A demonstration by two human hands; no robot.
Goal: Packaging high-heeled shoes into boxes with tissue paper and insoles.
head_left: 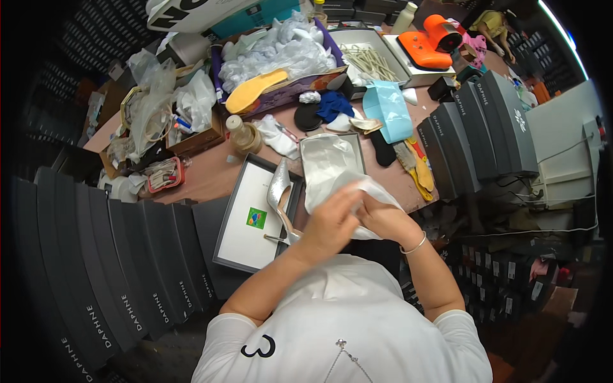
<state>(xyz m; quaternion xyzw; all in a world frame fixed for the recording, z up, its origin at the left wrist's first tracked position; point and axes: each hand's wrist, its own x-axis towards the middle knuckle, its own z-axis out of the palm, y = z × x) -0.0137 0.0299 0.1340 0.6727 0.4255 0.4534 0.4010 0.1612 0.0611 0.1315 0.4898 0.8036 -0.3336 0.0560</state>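
My right hand (388,221) is closed on a thin, see-through white wrapping sheet (377,189) in front of my chest. Beside it, my left hand (329,223) is at the sheet's near side, its fingers smeared by motion. Just beyond both hands sits a grey shoebox (363,153) lined with crumpled white paper (329,156). To the left of that box, a silver high-heeled shoe (277,191) rests on its side along the right edge of a shallow grey tray or lid (239,220) with a white inside. A small green card (257,218) lies there too.
Stacked dark shoeboxes stand at the left (121,262) and right (482,127). Behind are a purple box of crumpled plastic (281,54), a yellow insole (255,91), an orange device (428,48) and a brush (408,159). Another person (493,29) is at the far right.
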